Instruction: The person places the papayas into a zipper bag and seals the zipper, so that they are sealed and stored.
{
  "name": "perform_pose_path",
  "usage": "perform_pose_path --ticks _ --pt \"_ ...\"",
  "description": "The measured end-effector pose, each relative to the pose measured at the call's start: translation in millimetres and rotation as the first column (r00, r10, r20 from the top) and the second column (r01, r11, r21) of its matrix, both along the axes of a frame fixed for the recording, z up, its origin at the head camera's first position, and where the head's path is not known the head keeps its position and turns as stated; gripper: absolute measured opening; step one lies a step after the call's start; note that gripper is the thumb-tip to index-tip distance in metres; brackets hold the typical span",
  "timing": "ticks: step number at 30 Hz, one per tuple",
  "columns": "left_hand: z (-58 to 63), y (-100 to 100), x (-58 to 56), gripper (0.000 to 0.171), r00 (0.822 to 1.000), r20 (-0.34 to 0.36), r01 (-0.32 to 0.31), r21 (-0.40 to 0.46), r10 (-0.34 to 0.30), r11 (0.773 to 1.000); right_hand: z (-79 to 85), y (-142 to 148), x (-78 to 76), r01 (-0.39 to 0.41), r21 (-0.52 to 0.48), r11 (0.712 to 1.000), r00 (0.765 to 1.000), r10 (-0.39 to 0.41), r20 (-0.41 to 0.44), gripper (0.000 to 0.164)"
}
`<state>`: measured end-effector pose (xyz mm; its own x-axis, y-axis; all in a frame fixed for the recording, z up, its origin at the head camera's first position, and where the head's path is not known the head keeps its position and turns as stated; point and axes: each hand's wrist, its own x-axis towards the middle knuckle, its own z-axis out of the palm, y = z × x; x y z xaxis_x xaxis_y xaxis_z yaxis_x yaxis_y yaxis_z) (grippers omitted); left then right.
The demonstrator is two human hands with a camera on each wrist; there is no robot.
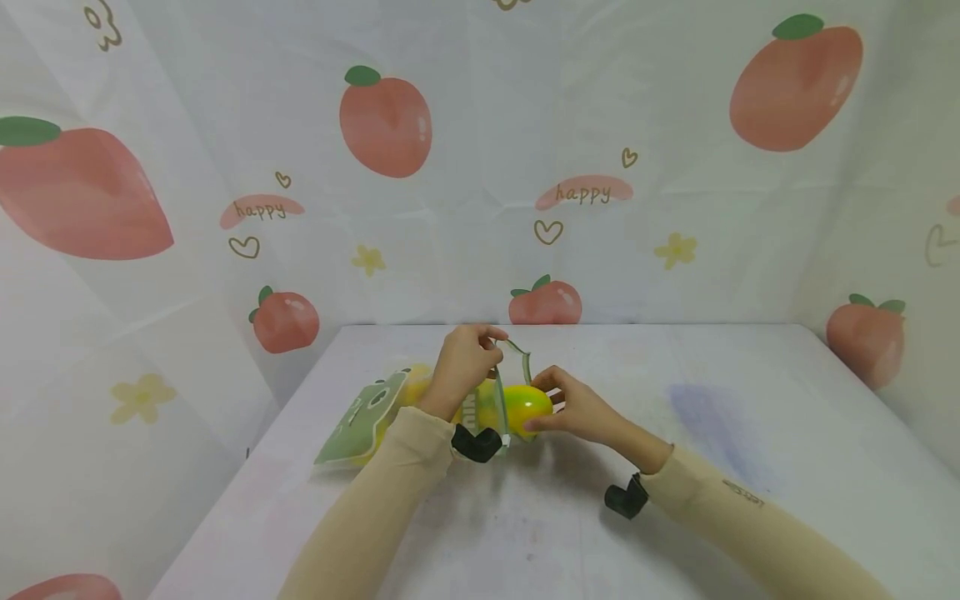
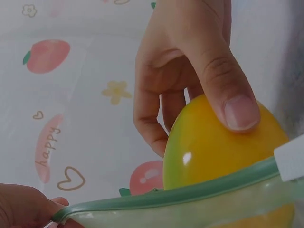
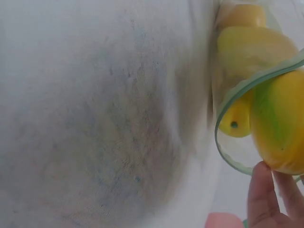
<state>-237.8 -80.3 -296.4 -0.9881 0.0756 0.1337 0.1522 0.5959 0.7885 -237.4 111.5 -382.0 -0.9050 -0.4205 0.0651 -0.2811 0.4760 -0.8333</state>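
Note:
A see-through zip bag [image 1: 352, 429] with a green bear-like face lies on its side, its green-edged mouth facing right. My left hand [image 1: 467, 362] pinches the upper rim of that mouth and lifts it open. At the opening, my right hand [image 1: 581, 408] holds a yellow-green mango [image 1: 528, 406], thumb on one side and fingers on the other. The right wrist view shows the mango [image 3: 280, 123] partly inside the green rim [image 3: 223, 114]. Other yellow fruits [image 3: 256, 50] lie deeper in the bag. A white zipper end [image 2: 290, 159] hangs at the rim's near side.
The bag rests on a white table [image 1: 570, 533] with a bluish smudge [image 1: 712, 429] at the right. Behind stands a white curtain [image 1: 480, 167] printed with peaches and flowers. A black wrist mount [image 1: 477, 443] sits close beside the bag's mouth.

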Motion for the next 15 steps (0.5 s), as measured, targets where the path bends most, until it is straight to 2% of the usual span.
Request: perform_pose_path --ticks 4,11,15 --pt "0.1 1.0 0.4 0.027 1.000 0.005 0.000 0.008 0.000 1.000 -2.2 -0.8 -2.6 -0.005 -0.027 1.000 1.000 0.005 0.005 0.054" --pt "-0.2 2.2 -0.1 0.027 1.000 0.001 0.003 0.019 -0.003 1.000 -3.0 -1.4 -3.5 -0.029 -0.074 0.997 0.998 0.033 0.060 0.057" --pt "0.9 2.7 0.5 0.027 1.000 -0.011 0.004 0.012 -0.004 1.000 -2.3 -3.1 -2.8 -0.032 -0.084 0.996 0.998 0.036 0.044 0.057"
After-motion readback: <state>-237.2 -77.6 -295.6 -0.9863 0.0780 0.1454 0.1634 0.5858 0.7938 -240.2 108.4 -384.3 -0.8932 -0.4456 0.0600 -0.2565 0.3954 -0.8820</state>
